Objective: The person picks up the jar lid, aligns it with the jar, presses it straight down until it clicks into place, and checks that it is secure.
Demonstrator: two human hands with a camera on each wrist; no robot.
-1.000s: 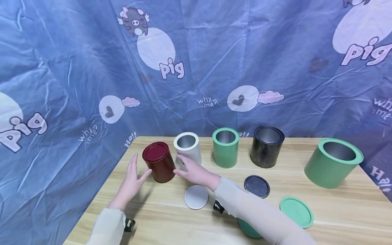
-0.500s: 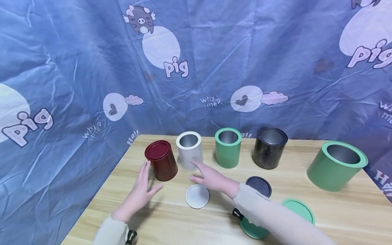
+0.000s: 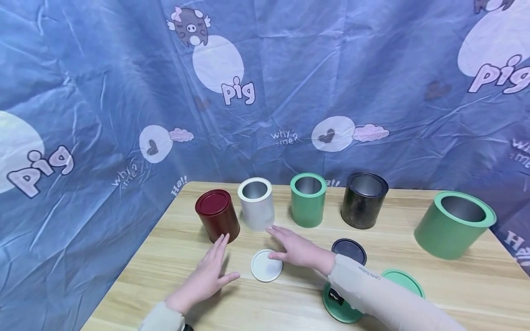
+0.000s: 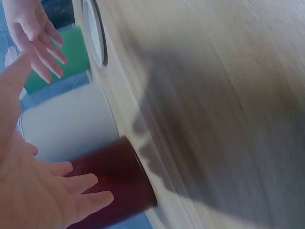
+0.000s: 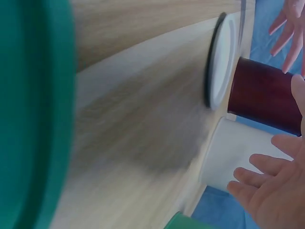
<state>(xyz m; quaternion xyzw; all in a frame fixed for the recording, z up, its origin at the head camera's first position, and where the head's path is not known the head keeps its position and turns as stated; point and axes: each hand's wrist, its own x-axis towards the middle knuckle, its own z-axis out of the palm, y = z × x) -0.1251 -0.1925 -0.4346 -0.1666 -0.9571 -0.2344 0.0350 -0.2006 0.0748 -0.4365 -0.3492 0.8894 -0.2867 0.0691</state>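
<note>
In the head view my left hand [image 3: 207, 276] hovers in front of the dark red can [image 3: 219, 218], which has its lid on. Its fingers are extended and hold nothing. My right hand [image 3: 296, 248] is stretched out above the table near the white lid [image 3: 266, 266], its fingers loose and holding nothing. Behind it stands the lidless white can [image 3: 260, 211]. In the left wrist view the red can [image 4: 119, 176] appears beyond the left fingers. From the right wrist, the white can [image 5: 233, 148] shows behind the right fingers.
A small green can [image 3: 308, 207], a black can [image 3: 362, 207] and a large green can [image 3: 449, 232] stand uncovered along the back. On the wooden table lie a black lid [image 3: 349, 250] and two green lids, one nearer [image 3: 341, 310] and one partly behind the right sleeve [image 3: 403, 281].
Both hands have drawn away from the red can. The left has come nearer and to the right; the right has moved right, toward the white lid. The cans stand where they were.
</note>
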